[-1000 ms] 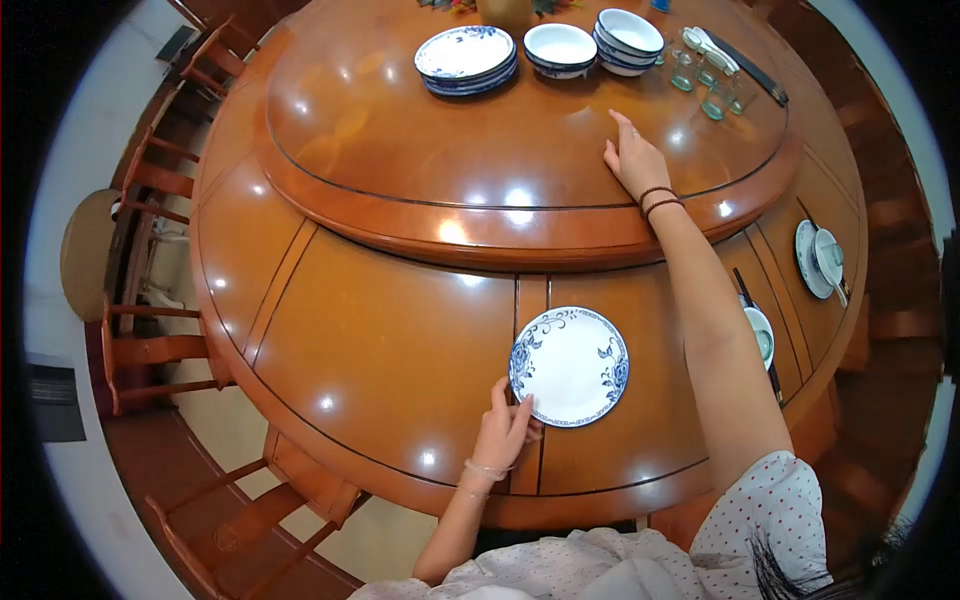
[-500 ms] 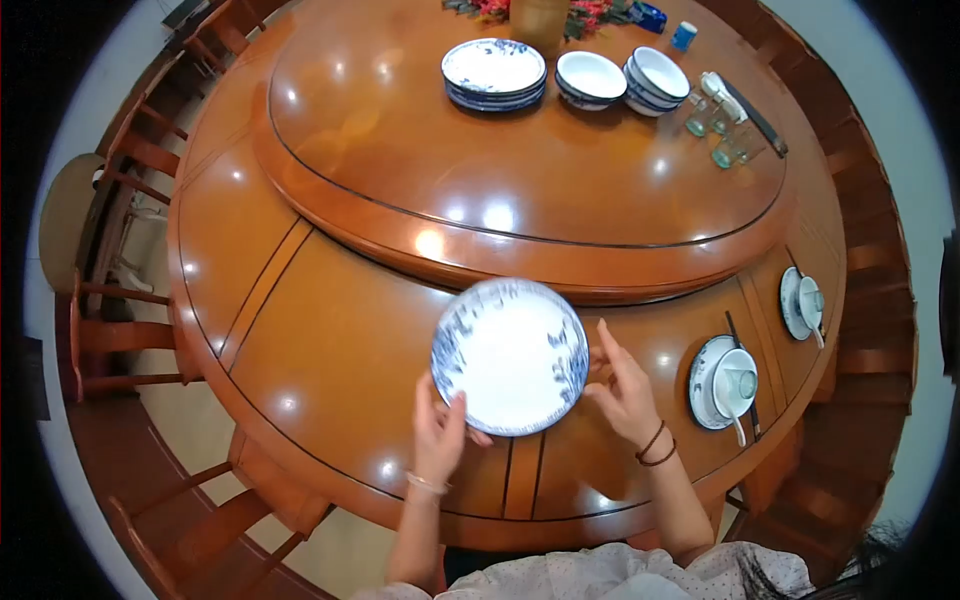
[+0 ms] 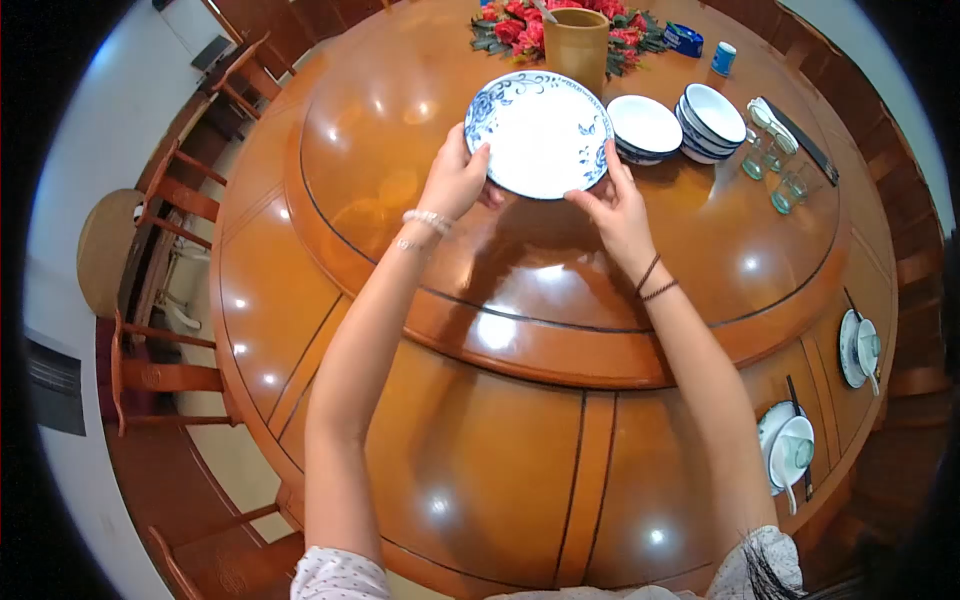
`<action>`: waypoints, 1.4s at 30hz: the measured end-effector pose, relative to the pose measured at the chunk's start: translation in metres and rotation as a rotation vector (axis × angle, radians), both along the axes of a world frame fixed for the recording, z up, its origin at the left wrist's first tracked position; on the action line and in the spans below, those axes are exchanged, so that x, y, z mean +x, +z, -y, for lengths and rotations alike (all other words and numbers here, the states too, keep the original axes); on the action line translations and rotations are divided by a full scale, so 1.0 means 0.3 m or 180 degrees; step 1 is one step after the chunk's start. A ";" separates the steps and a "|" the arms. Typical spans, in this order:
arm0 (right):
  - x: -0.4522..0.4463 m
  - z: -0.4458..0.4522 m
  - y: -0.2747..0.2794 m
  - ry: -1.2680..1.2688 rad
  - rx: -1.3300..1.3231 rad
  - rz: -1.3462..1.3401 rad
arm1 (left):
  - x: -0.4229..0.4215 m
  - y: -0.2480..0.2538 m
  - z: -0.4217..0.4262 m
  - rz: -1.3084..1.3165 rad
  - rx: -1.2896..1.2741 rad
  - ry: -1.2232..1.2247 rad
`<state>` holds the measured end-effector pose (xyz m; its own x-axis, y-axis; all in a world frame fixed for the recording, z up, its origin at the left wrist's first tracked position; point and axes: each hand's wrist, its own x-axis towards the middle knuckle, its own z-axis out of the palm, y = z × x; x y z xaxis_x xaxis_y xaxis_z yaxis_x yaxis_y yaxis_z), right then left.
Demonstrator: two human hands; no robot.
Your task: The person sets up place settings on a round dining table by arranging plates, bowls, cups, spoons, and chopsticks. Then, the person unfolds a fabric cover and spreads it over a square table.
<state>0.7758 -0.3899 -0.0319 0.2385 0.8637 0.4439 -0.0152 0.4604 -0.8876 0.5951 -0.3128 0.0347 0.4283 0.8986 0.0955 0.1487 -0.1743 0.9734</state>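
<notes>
Both my hands hold a white plate with blue flowers point(image 3: 540, 135) over the raised round turntable point(image 3: 480, 250). My left hand point(image 3: 460, 177) grips its left rim, thumb on top. On the lower right rim, my right hand point(image 3: 612, 205) closes with thumb and fingers. The stack of plates seen earlier is hidden behind this plate. Just right of it stand a shorter stack of bowls point(image 3: 645, 127) and a taller stack of bowls point(image 3: 712, 120).
Glasses point(image 3: 788, 192), white spoons point(image 3: 772, 125) and dark chopsticks point(image 3: 800, 140) lie at the turntable's right. Behind stand a brown pot point(image 3: 576, 45), red flowers point(image 3: 520, 30) and a blue can point(image 3: 723, 58). Two place settings point(image 3: 787, 445) point(image 3: 858, 348) line the table's right edge.
The plate went from the lower table, up and forward over the turntable. My right hand came back from the turntable and took hold of the plate's right side. The view has shifted.
</notes>
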 end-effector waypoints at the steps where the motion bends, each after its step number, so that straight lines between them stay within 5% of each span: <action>1: 0.011 -0.040 0.005 -0.0036 0.0027 -0.0026 | 0.020 -0.009 -0.057 0.0014 -0.0124 -0.0004; 4: 0.065 -0.161 -0.025 -0.0053 -0.0187 -0.0111 | 0.051 -0.055 -0.160 -0.0014 -0.0300 0.0047; 6: 0.088 -0.237 -0.067 -0.0573 -0.0017 0.0774 | 0.070 -0.088 -0.214 0.0202 -0.0419 0.0091; 9: 0.117 -0.274 -0.069 -0.0618 -0.0421 0.0943 | 0.084 -0.132 -0.284 0.0204 -0.0688 0.0100; 17: 0.084 -0.289 -0.089 -0.0082 -0.0103 -0.0080 | 0.079 -0.137 -0.343 -0.0588 -0.0185 0.0117; 29: 0.062 -0.250 -0.124 -0.0692 -0.0242 0.0665 | 0.076 -0.122 -0.339 -0.1691 0.0175 0.0217; 35: 0.081 0.038 -0.137 -0.0257 -0.0751 0.0833 | -0.041 -0.218 0.063 -0.0021 -0.0033 0.0678; 38: 0.059 0.224 -0.105 -0.0218 -0.0935 0.0792 | -0.162 -0.235 0.476 -0.0094 0.0176 0.0368; 39: 0.043 0.288 -0.104 -0.0131 -0.0963 0.0815 | -0.226 -0.286 0.595 -0.0530 0.0913 0.0481; 42: -0.020 0.467 -0.072 0.0011 -0.1003 0.1020 | -0.314 -0.297 0.976 -0.0730 0.0049 0.0791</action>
<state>0.7699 -0.5301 -0.0534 0.1287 0.9692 0.2099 0.2824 0.1671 -0.9446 0.5009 -0.6055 -0.0544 0.2081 0.9774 0.0365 0.4033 -0.1197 0.9072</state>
